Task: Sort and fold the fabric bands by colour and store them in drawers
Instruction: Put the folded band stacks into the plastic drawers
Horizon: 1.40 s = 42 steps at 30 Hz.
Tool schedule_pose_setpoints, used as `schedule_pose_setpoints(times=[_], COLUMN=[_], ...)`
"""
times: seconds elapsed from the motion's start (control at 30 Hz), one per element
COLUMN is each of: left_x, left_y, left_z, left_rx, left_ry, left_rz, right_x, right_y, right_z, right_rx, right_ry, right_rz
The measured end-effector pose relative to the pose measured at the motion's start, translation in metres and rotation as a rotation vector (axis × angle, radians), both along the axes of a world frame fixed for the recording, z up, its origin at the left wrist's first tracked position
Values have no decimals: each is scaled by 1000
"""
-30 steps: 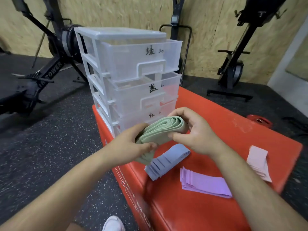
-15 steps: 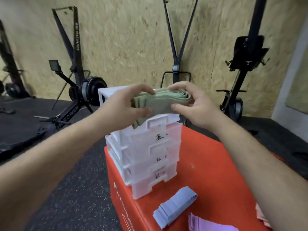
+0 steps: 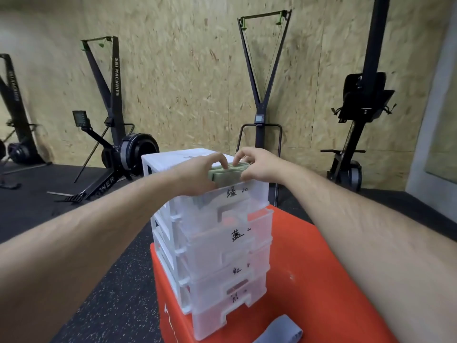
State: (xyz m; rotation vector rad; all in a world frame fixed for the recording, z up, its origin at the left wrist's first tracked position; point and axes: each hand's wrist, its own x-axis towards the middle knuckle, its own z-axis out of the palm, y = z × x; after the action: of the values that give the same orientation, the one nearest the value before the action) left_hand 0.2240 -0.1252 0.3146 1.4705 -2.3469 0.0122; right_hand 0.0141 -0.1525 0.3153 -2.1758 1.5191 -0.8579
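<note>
- storage step for the green pile: the folded stack of pale green fabric bands (image 3: 226, 175) sits in the mouth of the pulled-out top drawer (image 3: 237, 201) of the translucent white plastic drawer unit (image 3: 170, 160), with its upper edge showing above the drawer front.
- left hand (image 3: 195, 175) grips the stack's end at 9 o'clock, fingers curled over the top.
- right hand (image 3: 259, 167) pinches the end at 3 o'clock, thumb on the near face.
- the drawer unit stands on the red padded box (image 3: 321, 256). a folded grey-blue fabric band (image 3: 282, 329) lies on the box at 6 o'clock of the unit, near the frame's lower edge.
- next move, as i judge it: press the stack down flat to the drawer floor, let go with both hands, then push the drawer shut by its front handle.
- the folds look springy, so letting go too early could let them open out and catch on the drawer's rim.
- the grey-blue band likely goes next, into another labelled drawer.
</note>
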Motion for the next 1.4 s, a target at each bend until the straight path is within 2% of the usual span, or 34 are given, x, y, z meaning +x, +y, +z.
schedule_pose_setpoints(times=[0.17,0.4,0.53,0.73,0.87,1.0,1.1,1.2,1.3,1.4], left_x=[-1,-2,2,8,15,28,32,33,34,38], left_y=[-16,-14,-10,-1,28,53,59,57,50,38], left_z=[-2,8,9,0,-16,-49,-78,-95,-98,-99], left_rx=[52,190,224,50,-103,-263,-353,-451,-522,-513], left_ry=[-78,-249,-255,-101,-152,-137,-178,-208,-246,-289], left_rz=[-16,0,19,20,5,41,88,150,193,240], right_x=[1,24,21,2,-14,-30,-31,-22,-13,-2], right_y=[-13,-12,-9,3,14,35,44,46,44,35], right_z=[2,2,-4,-31,-56,-97,-130,-149,-146,-138], right_rx=[122,193,158,-84,-357,-532,-517,-409,-312,-245], right_ry=[-16,334,282,-81,-31,-97,-40,67,87,135], right_rz=[-35,17,23,38,30,-88,-132,-120,-144,-152])
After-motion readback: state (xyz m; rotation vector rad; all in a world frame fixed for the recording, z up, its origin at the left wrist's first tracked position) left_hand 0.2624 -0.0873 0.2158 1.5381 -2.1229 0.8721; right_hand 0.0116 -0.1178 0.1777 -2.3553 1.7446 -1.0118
